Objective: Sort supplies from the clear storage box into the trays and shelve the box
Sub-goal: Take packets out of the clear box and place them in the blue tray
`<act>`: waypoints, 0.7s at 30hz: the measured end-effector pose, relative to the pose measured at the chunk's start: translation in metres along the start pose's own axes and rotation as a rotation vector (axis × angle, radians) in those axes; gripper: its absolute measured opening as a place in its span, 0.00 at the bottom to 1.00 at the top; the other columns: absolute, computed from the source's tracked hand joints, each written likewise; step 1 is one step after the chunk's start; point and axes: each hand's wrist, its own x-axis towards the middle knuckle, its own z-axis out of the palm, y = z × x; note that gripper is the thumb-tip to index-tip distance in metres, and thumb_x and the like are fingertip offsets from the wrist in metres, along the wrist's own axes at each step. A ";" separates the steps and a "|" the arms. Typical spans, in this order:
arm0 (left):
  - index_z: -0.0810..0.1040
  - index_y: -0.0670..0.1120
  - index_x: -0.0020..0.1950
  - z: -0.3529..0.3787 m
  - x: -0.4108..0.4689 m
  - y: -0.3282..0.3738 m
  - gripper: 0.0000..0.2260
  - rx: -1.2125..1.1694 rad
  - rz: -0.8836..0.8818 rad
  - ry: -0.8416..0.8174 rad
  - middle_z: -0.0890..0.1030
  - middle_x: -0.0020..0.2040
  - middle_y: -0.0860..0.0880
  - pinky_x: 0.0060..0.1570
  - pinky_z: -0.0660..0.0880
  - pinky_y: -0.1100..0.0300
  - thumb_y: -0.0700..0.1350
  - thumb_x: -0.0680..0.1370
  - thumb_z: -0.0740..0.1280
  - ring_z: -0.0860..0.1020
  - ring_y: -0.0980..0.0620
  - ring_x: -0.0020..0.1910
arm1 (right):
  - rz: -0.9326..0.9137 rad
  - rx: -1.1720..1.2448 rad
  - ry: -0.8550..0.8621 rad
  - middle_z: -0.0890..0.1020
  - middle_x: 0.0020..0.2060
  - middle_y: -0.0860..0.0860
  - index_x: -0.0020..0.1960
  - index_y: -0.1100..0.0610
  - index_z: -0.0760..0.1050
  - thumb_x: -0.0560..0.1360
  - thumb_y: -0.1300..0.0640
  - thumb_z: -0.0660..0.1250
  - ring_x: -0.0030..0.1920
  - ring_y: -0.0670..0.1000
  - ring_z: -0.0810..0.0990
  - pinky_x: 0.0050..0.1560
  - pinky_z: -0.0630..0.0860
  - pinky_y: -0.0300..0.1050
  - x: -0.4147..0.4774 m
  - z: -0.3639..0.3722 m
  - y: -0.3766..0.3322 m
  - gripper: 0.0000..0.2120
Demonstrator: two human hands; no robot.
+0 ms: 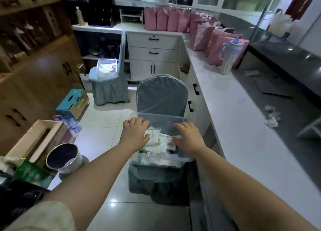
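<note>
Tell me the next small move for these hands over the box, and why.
Probably lower both hands and pick a packet from the top. The left hand and right hand hover spread over the clear storage box on the chair; it is full of packets.

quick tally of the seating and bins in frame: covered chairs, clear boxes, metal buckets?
Covered chairs: 2, the near one carrying the clear storage box, the far one carrying a white printed box
Clear storage boxes: 1
Metal buckets: 1
Total: 4
</note>
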 end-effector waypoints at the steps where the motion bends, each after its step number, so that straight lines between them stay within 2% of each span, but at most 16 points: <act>1: 0.70 0.52 0.65 0.009 0.007 0.000 0.20 0.007 -0.021 -0.021 0.74 0.60 0.49 0.57 0.64 0.51 0.54 0.74 0.62 0.70 0.46 0.58 | -0.011 0.024 -0.011 0.74 0.63 0.50 0.67 0.52 0.70 0.73 0.49 0.67 0.62 0.55 0.69 0.61 0.68 0.50 0.011 0.009 0.008 0.24; 6: 0.69 0.52 0.66 0.055 0.033 0.000 0.20 -0.031 -0.105 -0.141 0.73 0.62 0.50 0.59 0.64 0.51 0.54 0.75 0.61 0.69 0.47 0.60 | -0.012 0.115 -0.087 0.76 0.60 0.50 0.66 0.52 0.71 0.73 0.50 0.68 0.61 0.55 0.70 0.59 0.68 0.49 0.049 0.057 0.038 0.22; 11: 0.69 0.51 0.66 0.104 0.060 -0.012 0.21 -0.035 -0.085 -0.278 0.73 0.62 0.49 0.58 0.65 0.49 0.53 0.74 0.63 0.70 0.46 0.60 | 0.038 0.194 -0.192 0.77 0.60 0.51 0.65 0.53 0.72 0.71 0.52 0.69 0.62 0.56 0.70 0.60 0.69 0.52 0.080 0.110 0.058 0.23; 16: 0.69 0.51 0.66 0.157 0.112 -0.041 0.21 -0.054 -0.017 -0.371 0.73 0.63 0.49 0.58 0.64 0.50 0.53 0.74 0.64 0.70 0.46 0.60 | 0.197 0.265 -0.228 0.76 0.61 0.51 0.64 0.53 0.73 0.71 0.54 0.69 0.62 0.56 0.71 0.60 0.70 0.52 0.119 0.159 0.073 0.22; 21: 0.70 0.50 0.67 0.215 0.150 -0.074 0.22 -0.103 0.037 -0.520 0.73 0.63 0.47 0.58 0.64 0.49 0.52 0.73 0.65 0.70 0.45 0.61 | 0.395 0.294 -0.342 0.75 0.63 0.51 0.66 0.52 0.71 0.72 0.53 0.69 0.63 0.56 0.68 0.61 0.68 0.50 0.147 0.203 0.081 0.23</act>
